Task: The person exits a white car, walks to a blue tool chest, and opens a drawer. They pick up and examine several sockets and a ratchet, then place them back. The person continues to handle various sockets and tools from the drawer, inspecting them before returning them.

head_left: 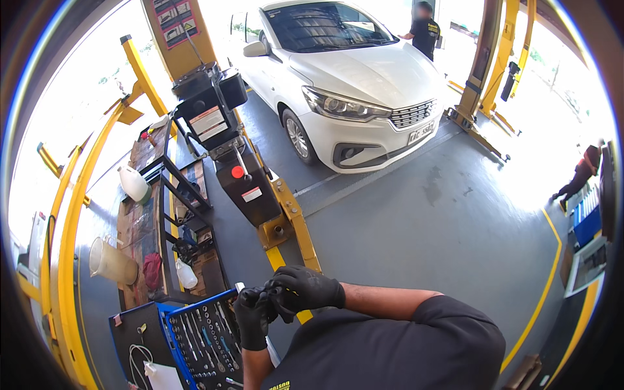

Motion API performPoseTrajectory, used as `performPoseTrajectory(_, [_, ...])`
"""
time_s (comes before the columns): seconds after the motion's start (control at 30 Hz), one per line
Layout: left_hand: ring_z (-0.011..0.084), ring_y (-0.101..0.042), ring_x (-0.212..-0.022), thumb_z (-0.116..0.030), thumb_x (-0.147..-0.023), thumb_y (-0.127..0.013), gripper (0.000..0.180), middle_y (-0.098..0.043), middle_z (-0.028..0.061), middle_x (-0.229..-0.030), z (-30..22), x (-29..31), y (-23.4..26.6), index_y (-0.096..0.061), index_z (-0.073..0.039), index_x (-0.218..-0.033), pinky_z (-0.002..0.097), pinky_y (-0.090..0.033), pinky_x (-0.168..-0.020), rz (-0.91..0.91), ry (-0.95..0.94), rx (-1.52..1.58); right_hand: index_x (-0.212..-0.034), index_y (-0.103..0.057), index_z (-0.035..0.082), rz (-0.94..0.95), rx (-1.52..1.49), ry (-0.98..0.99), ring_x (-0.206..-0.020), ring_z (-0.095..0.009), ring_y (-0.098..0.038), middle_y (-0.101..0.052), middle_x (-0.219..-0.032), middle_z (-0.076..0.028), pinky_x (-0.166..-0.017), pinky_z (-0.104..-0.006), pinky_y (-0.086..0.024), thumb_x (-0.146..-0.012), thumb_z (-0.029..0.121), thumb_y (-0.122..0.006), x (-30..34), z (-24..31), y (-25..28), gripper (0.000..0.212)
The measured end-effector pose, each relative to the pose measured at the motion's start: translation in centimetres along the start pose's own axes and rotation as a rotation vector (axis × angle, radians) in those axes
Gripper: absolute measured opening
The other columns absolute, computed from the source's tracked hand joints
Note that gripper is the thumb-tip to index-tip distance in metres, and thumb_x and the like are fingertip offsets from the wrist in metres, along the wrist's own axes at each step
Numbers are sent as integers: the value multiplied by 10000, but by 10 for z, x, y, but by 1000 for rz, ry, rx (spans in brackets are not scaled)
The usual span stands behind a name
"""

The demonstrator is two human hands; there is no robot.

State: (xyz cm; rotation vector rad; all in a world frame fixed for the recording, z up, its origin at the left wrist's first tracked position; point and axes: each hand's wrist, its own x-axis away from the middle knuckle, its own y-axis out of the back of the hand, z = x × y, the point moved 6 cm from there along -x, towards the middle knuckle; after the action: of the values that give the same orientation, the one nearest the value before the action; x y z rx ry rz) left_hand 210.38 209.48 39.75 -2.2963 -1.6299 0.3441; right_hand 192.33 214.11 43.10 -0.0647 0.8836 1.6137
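Note:
Both my hands wear black gloves and are brought together in front of my chest, just above the tool drawer. My left hand has its fingers curled upward. My right hand reaches across from the right, its closed fingers meeting those of the left. Dark material shows between them, and I cannot make out whether it is a held thing or glove. Beside my left hand is a blue tool drawer with wrenches and several sockets in a black insert.
A yellow lift post with a black control unit rises ahead. Beyond it stands a white car, with a person beside it. At left, a bench carries a beaker and a white jug. Another person is at far right.

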Motion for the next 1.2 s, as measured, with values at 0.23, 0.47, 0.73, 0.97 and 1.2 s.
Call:
performPoseTrajectory(0.23, [133, -677, -878, 39, -965, -731, 90, -706, 46, -964, -47, 9, -7, -665, -21, -959, 313, -574, -807, 184, -321, -839, -1215, -657, 12, 48, -903, -584, -1037, -201, -690, -708, -1110, -132, -930, -360, -547, -1033, 144, -689, -1, -49, -50, 228])
performPoseTrajectory(0.47, [153, -711, -950, -20, -964, -760, 125, -724, 76, -1083, 3, 15, 29, -670, -40, -1049, 310, -599, -841, 40, 79, 522, -1190, -700, 21, 14, -417, -349, -994, -270, -711, -727, -1072, -163, -898, -391, -551, -1001, 144, -732, -32, -8, -26, 228])
performPoseTrajectory(0.73, [115, -665, -784, -18, -935, -780, 136, -713, 19, -903, -8, 13, 44, -687, -21, -1033, 258, -547, -717, 25, -192, -538, -1096, -697, 13, 91, -209, -471, -924, -378, -713, -718, -1019, -204, -834, -437, -552, -990, 258, -726, -23, -25, -41, 269])
performPoseTrajectory(0.97, [97, -639, -684, -31, -918, -794, 118, -686, -1, -781, -6, 8, 48, -678, -13, -918, 264, -531, -625, 1, 70, -258, -1176, -685, -12, 30, -105, 35, -980, -352, -718, -719, -1070, -191, -863, -429, -558, -1005, 196, -705, -26, -1, -36, 270])
performPoseTrajectory(1.2, [142, -681, -735, -17, -890, -760, 90, -692, 47, -800, -39, 4, 32, -674, 5, -911, 312, -547, -699, 105, -295, -861, -1092, -719, 30, 90, -462, -559, -948, -215, -708, -706, -996, -96, -845, -360, -568, -976, 161, -722, -15, -41, -63, 176])
